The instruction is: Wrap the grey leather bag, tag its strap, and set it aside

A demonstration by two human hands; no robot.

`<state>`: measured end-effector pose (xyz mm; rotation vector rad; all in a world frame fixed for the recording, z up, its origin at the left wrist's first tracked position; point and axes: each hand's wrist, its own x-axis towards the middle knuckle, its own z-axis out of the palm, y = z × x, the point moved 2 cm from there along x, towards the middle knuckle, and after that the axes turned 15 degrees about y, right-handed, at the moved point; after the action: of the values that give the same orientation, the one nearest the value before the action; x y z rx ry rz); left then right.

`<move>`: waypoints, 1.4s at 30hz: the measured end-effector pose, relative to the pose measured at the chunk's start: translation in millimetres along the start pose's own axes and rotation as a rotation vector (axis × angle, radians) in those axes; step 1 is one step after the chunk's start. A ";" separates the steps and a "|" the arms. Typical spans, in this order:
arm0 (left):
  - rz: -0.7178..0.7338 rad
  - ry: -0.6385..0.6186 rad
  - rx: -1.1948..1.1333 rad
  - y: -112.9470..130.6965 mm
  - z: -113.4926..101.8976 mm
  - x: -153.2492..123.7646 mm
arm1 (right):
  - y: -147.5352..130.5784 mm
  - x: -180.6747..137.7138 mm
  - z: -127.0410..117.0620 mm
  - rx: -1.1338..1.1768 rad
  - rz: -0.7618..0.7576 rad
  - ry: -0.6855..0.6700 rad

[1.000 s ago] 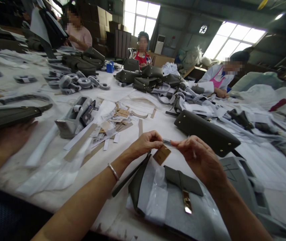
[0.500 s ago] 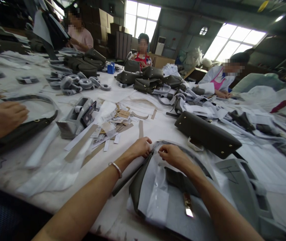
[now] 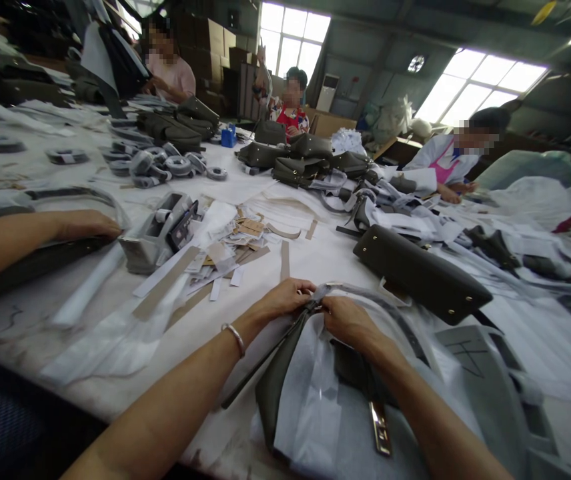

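Note:
A dark olive handbag (image 3: 273, 387) lies in front of me, its front covered with white tissue paper (image 3: 300, 393) and clear film. A gold clasp (image 3: 380, 427) shows on it. The bag's handle (image 3: 390, 303), wrapped in clear plastic, arches up behind my wrist. My left hand (image 3: 290, 295), with a silver bangle on its wrist, pinches the near end of the handle where it joins the bag. My right hand (image 3: 348, 321) is closed at the same joint from the other side. The fingertips partly hide what they grip. A thin dark strap (image 3: 250, 373) hangs from there.
At left, a co-worker's hand (image 3: 88, 225) rests on another dark bag. A grey tape dispenser (image 3: 140, 250), a pile of tags (image 3: 250, 227) and a dark bag (image 3: 418, 273) surround my work. A grey plastic holder (image 3: 480, 360) stands at right. Several people sit beyond.
My hands have closed in on the handle's end, where their fingers were apart from it before. The co-worker's hand at left has moved right along its bag. The view has shifted slightly.

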<state>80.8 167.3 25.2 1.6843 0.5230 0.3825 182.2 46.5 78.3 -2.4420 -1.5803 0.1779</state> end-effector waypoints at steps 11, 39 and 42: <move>0.341 0.180 0.300 5.6 -1.8 -1.0 | 4.0 6.5 -5.4 0.225 -0.026 0.045; 0.016 0.318 -0.060 13.8 -23.8 2.6 | 14.6 -3.6 0.5 0.714 0.246 0.082; -0.023 0.296 -0.237 14.6 -21.1 2.4 | 11.8 -6.3 4.3 1.066 0.376 0.017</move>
<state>73.5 184.2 43.2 1.3995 0.6853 0.6570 189.1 36.6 71.0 -1.7878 -0.6626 0.8109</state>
